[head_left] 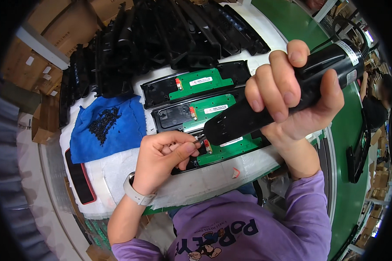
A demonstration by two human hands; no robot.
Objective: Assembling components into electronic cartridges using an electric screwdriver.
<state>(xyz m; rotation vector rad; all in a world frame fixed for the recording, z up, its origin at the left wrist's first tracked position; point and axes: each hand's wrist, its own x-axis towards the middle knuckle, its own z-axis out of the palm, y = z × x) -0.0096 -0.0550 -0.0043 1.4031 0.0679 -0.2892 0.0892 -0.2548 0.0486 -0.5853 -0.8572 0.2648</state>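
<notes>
In my right hand (287, 87) is a thick black electric screwdriver (239, 124), tilted down to the left. My left hand (159, 158) is closed, thumb and forefinger pinched at the tip of the driver's bit. A few small dark screws show between its curled fingers. Beneath both hands lies the nearest black plastic panel, with a green circuit board (233, 150) in it, partly hidden by the driver. Two similar panels with green boards, a middle one (174, 115) and a far one (154, 93), lie in a row behind it.
On the left, a blue cloth (85, 143) bears a heap of small black screws (103, 126). A dark phone with a red edge (82, 182) lies near the table's left edge. Many black plastic panels (161, 35) are stacked at the back. A green conveyor (346, 204) runs along the right, carrying another black panel.
</notes>
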